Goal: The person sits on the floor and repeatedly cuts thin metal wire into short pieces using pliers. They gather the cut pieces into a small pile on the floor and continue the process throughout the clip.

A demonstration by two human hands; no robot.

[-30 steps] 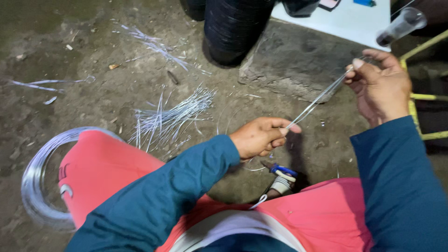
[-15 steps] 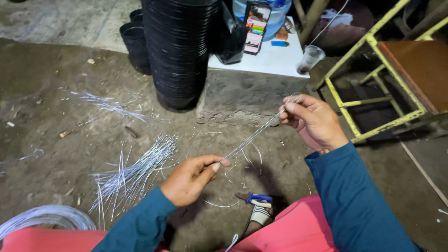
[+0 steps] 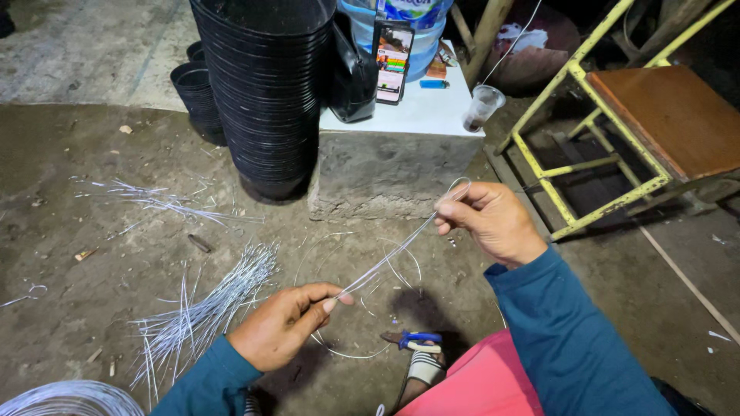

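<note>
Dirt floor [image 3: 92, 254], dim light, a concrete block [image 3: 385, 173] ahead. Against the picture a second ago, the view is seen tilted upward: the stack of black pots [image 3: 266, 92], the phone [image 3: 391, 60] and the yellow stool [image 3: 617, 131] are now shown in full, and the coil of wire [image 3: 65, 399] is left at the bottom corner. The grip itself is unchanged, so the same length is judged to be in work.

A doubled wire [image 3: 393, 254] is held taut between the hands. Its lower end is pinched by the left hand [image 3: 281, 323], thumb on forefinger; its looped upper end is pinched by the right hand [image 3: 489, 223]. Cut wire pieces [image 3: 208, 308] lie left of the left hand; blue-handled pliers [image 3: 412, 339] lie on the floor just below the wire.
</note>
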